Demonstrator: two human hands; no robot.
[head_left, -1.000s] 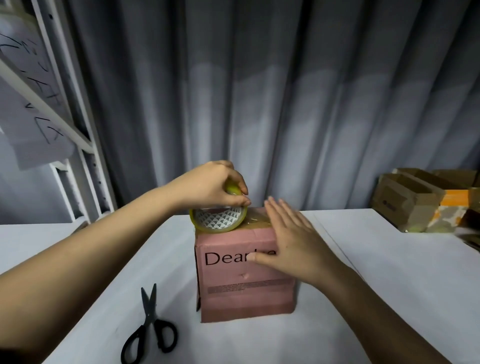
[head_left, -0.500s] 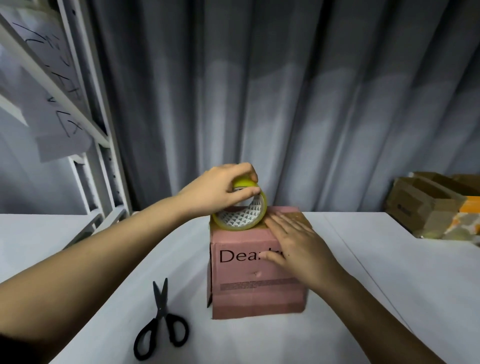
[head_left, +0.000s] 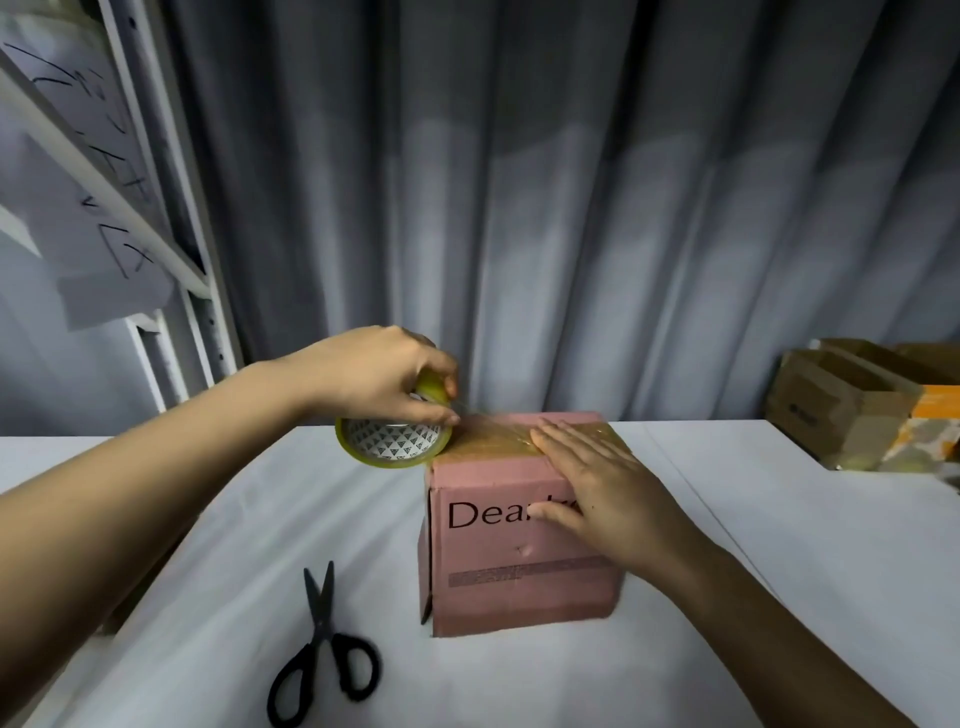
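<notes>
Two bare hands work on a pink cardboard box (head_left: 519, 571) that stands upright on the white counter (head_left: 779, 571), mid-scene. The near face is printed "Dea" in black; the rest of the word is covered by the right hand.

The left hand (head_left: 374, 374) comes in from the left. Its fingers (head_left: 439, 415) curl round a roll of clear packing tape (head_left: 389, 447), thumb and fingertips pinching the rim. The roll is yellowish with a patterned white core. It is held tilted at the far-left corner of the box top, touching the edge or just beside it; cannot tell which. A shiny tape strip (head_left: 493, 441) runs from the roll rightward across the brown box top.

The right hand (head_left: 608, 493) lies flat over the near-right top edge of the box. Its fingers are straight and close together, pressing on the taped top. The thumb is down on the near face over the lettering. It grips nothing.

Black scissors (head_left: 324, 660) lie on the counter near-left of the box, apart from it. Handles are near, blades point far and are a little apart, and neither hand touches them.

Brown cardboard boxes (head_left: 841, 410) sit at the far right of the counter, one with an orange patch. A grey curtain (head_left: 571, 208) hangs behind. A white shelving rack (head_left: 171, 260) stands far left, with paper sheets (head_left: 88, 208) bearing black handwriting hung on it.
</notes>
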